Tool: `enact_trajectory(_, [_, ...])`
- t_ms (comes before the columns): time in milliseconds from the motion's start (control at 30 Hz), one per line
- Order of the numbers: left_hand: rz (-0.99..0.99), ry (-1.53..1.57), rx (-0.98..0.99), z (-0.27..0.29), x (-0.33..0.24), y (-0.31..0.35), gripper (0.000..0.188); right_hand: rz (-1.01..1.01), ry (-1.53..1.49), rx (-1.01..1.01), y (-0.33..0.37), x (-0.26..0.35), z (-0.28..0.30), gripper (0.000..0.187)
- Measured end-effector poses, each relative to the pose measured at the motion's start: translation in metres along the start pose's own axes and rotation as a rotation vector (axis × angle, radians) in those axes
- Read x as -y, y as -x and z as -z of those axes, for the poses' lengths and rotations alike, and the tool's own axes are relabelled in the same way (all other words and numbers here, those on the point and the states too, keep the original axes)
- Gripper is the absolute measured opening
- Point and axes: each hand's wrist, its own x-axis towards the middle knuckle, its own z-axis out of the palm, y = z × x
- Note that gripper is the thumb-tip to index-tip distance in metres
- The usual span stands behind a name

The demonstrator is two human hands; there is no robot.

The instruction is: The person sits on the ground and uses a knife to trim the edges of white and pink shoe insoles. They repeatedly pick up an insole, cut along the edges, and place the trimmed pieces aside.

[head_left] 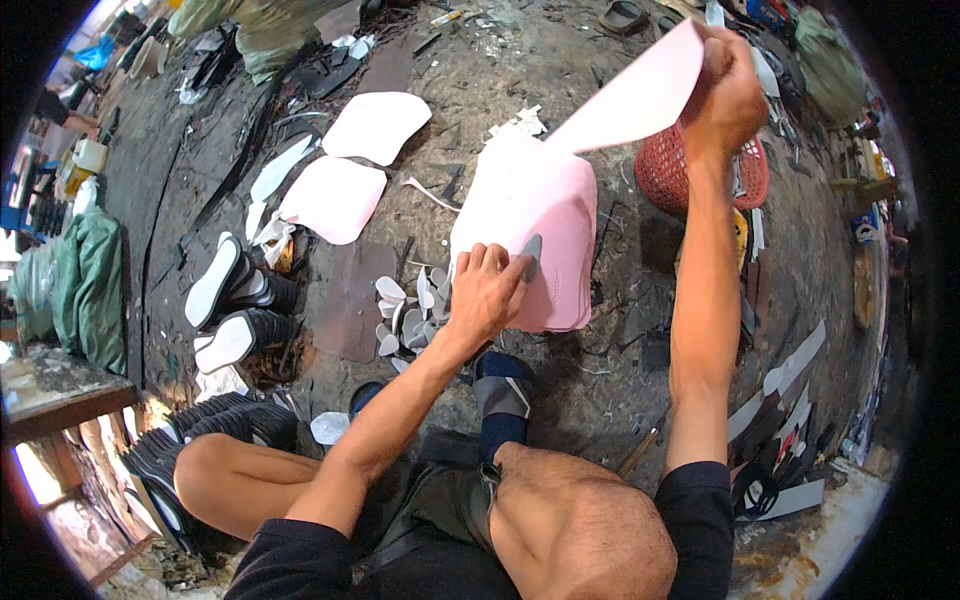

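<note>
My right hand [727, 95] is raised at the upper right, its fingers closed on the corner of a thin pale pink sheet [640, 98]. The sheet slants down toward the far end of a stack of pink sheets [560, 225] on the ground before me. Over the near part of that stack is my left hand [487, 290], with a small grey oval piece [533, 258] pinched between thumb and fingers. A heap of similar small grey and white pieces [412, 318] lies just left of the stack, partly behind my left arm.
Two loose pale sheets [377, 127] lie farther left. White-soled footwear [215, 280] and a row of dark soles [205, 425] are at my left. A red basket [660, 175] stands beyond my right forearm. Green sacks [88, 275] and scattered dark scraps surround the work area.
</note>
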Motion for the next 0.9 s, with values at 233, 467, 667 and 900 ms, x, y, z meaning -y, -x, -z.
enact_trajectory(233, [-0.093, -0.040, 0.042, 0.000, 0.019, 0.020, 0.035, 0.632, -0.331, 0.585, 0.181, 0.040, 0.055, 0.026])
enact_trajectory(467, [-0.066, 0.139, 0.087, 0.000, 0.029, 0.013, 0.043, 0.313, -0.248, 0.789, 0.263, 0.043, 0.066, 0.038])
enact_trajectory(667, [-0.078, 0.129, 0.156, -0.005, 0.029, 0.012, 0.046, 0.200, -0.218, 0.765, 0.257, 0.037, 0.059, 0.029])
enact_trajectory(900, [-0.055, 0.018, 0.339, 0.011, 0.016, 0.010, 0.041, -0.224, -0.242, 0.988, 0.213, -0.001, 0.040, 0.024])
